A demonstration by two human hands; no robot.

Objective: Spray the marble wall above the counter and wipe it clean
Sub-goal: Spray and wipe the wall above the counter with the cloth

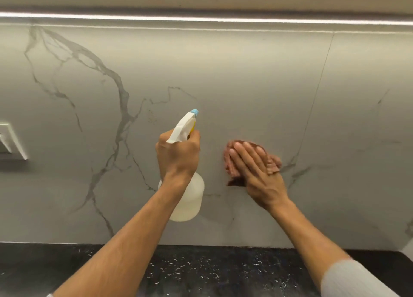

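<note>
Counter (pixel 201 272): dark, below.
Left hand (pixel 177 154): grips spray bottle (pixel 188 198).
Right hand (pixel 257 169): flat, pressing cloth (pixel 232 162) to wall (pixel 245 84).
Risk: overspray — drips streak.

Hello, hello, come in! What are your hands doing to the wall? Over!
Left hand holding spray bottle, nozzle toward marble wall. Right hand flat, pressing pink cloth on wall. Nothing in the way.

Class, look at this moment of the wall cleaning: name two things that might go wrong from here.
1. The spray bottle nozzle points near the wall switch plate; mist might reach it.
2. The right hand presses a bunched cloth flat; it may slip or miss areas of the marble wall.
</note>
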